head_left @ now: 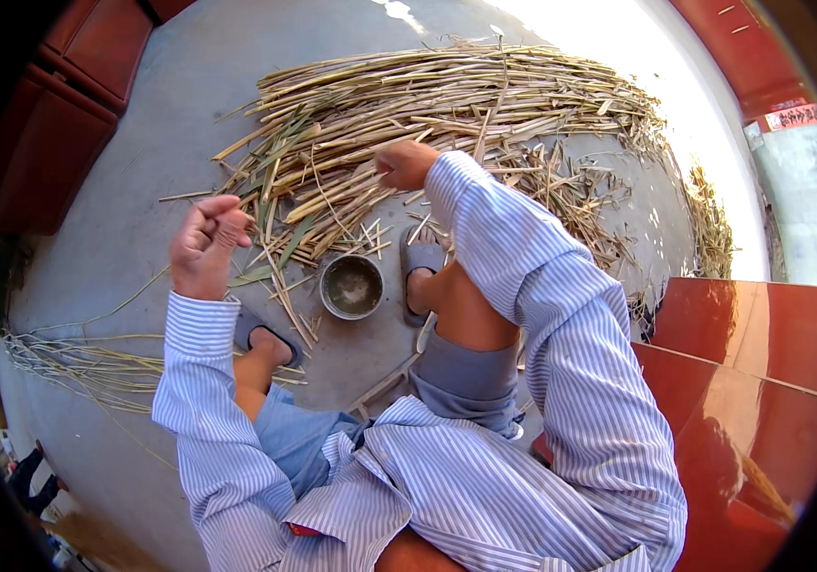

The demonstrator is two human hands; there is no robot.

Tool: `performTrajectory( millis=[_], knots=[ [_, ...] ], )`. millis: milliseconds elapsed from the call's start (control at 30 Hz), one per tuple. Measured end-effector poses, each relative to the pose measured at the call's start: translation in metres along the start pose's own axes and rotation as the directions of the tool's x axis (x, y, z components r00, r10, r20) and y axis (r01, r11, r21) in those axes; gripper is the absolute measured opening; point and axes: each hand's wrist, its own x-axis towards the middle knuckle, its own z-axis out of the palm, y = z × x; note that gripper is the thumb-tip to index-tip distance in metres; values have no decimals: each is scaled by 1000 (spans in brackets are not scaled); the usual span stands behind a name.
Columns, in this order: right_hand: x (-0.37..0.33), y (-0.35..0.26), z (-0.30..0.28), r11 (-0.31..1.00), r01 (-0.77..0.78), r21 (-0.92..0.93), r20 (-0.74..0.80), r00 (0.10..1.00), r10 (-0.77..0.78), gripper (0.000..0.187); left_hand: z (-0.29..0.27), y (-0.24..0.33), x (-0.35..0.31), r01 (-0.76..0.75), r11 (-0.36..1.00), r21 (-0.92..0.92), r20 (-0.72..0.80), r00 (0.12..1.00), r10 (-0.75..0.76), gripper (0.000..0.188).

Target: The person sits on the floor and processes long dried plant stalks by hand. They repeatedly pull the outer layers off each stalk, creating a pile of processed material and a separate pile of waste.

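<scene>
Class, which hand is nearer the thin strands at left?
Left. In the picture, the left hand is above and right of the strands; the right hand is farther right, over the stalks.

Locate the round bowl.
In the head view, left of centre, the round bowl sits on the floor between the left slipper and the right slipper, near the dry stalks.

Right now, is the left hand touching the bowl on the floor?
Apart: the head view shows floor and loose stalks between the left hand and the bowl.
</scene>
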Motion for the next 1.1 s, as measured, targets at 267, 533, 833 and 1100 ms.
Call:
performTrajectory(
  millis=[267,533,833,1100],
  knots=[
    [-43,160,120,852,-480,-209,57,864,501,55,25,-19,-19,-405,563,720,433,897,92,32],
    [2,215,183,787,-506,-353,-105,857,505,48,37,-24,-13,-364,380,850,437,890,-126,47],
    [-76,305,191,500,-775,-385,260,429,865,37,40,-41,-1,-267,411,872,416,846,-333,50],
    [-140,329,148,529,-727,-438,451,331,829,37,41,-44,-3,-291,413,863,450,814,-368,54]
  ],
)
